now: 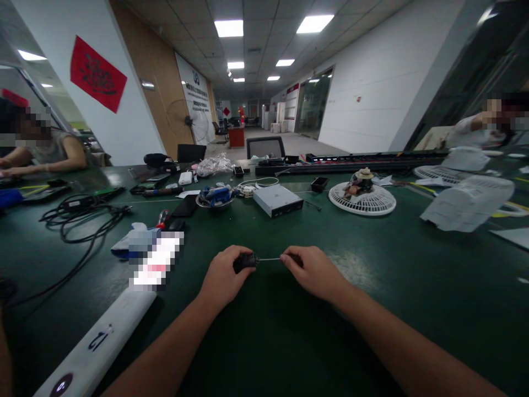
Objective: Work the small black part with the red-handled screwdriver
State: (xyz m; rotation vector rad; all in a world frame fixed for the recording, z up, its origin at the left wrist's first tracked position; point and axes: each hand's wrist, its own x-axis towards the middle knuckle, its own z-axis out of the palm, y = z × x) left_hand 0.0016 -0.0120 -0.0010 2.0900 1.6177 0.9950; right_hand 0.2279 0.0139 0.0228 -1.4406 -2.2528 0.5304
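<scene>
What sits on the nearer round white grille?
On the white grille sits a motor-like part with a pale top and brownish pieces lower down. It covers the grille's centre, so what lies directly beneath cannot be seen.

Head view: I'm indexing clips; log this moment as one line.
left hand: holding dark cylindrical part | right hand: pinching thin rod meeting that part | beyond hands: silver box on green table

Dim, with bright ceiling panels (228, 28)
</scene>
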